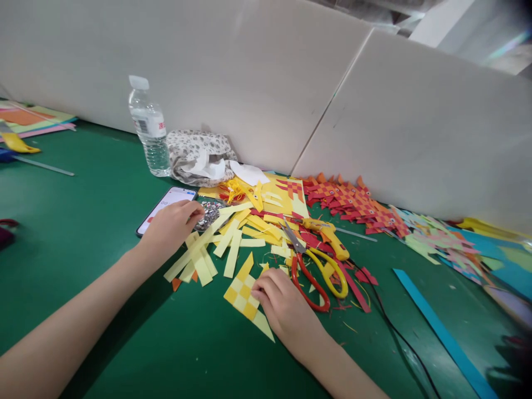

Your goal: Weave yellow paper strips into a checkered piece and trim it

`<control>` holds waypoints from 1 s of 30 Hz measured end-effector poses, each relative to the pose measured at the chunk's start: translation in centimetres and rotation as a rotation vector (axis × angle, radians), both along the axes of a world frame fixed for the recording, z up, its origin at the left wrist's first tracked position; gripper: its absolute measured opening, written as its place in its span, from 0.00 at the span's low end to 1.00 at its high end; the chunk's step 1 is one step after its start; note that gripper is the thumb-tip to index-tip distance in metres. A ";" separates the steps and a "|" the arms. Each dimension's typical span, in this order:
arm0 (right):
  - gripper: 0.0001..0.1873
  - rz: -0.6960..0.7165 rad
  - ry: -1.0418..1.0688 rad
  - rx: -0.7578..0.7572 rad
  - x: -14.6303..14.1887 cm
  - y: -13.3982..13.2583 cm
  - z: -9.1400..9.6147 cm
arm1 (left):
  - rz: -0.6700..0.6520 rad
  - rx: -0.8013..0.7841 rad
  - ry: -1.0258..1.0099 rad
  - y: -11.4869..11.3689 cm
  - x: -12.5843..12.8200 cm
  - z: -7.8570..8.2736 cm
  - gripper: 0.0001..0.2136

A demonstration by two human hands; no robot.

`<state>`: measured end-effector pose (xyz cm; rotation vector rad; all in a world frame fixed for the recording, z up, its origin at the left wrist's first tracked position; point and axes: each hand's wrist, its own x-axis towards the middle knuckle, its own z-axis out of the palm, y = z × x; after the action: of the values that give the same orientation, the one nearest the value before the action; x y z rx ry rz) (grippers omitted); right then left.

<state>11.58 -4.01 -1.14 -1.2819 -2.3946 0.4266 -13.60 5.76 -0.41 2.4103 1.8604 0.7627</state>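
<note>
My left hand (172,221) is over the right part of a phone (160,208), its fingers pinched together beside a clear bag of small black-and-white googly eyes (211,213). Whatever those fingertips hold, if anything, is too small to make out. A yellow and pale-yellow checkered woven paper fish (241,296) lies flat on the green table. Closed at its right edge is my right hand (286,310), thumb and fingers gripping the paper. Scissors (310,266) with one red and one yellow handle lie just beyond that hand.
Yellow paper strips (203,255) are heaped in the middle. Behind the scissors sits a yellow glue gun (328,235), its black cord (388,318) trailing right. A water bottle (149,130) stands by the grey partition (249,72). Red woven fish (353,202) are piled at back right.
</note>
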 end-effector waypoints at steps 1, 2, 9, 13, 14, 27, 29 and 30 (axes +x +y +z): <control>0.08 -0.016 0.031 0.011 0.0 0.0 0.1 | -0.001 0.008 -0.008 0.0 -0.1 0.0 0.09; 0.07 -0.038 0.065 0.022 0.1 -0.1 0.3 | -0.005 0.015 -0.019 0.0 -0.2 0.0 0.10; 0.04 -0.048 0.158 0.126 -1.1 0.6 3.5 | -0.006 0.113 -0.128 -0.4 -0.8 0.1 0.12; 0.06 0.040 0.192 0.211 -4.2 4.1 5.3 | 0.007 0.157 -0.158 -0.6 -0.9 0.2 0.10; 0.07 0.055 0.192 0.224 -5.2 5.4 5.4 | 0.000 0.167 -0.166 -0.6 -1.0 0.2 0.10; 0.06 0.205 0.039 0.044 -10.0 14.7 1.6 | -0.010 0.156 -0.208 -0.6 -1.0 -0.4 0.09; 0.05 0.174 0.163 0.000 -9.2 14.1 2.1 | 0.004 0.125 -0.228 -0.8 -0.8 -0.2 0.07; 0.05 0.137 0.256 -0.039 -8.7 13.5 2.5 | 0.008 0.101 -0.246 -1.0 -0.7 -0.1 0.07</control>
<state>2.91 9.46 1.32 -1.0133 -2.2727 0.6395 -14.30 4.79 -0.51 2.2418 1.7771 1.1223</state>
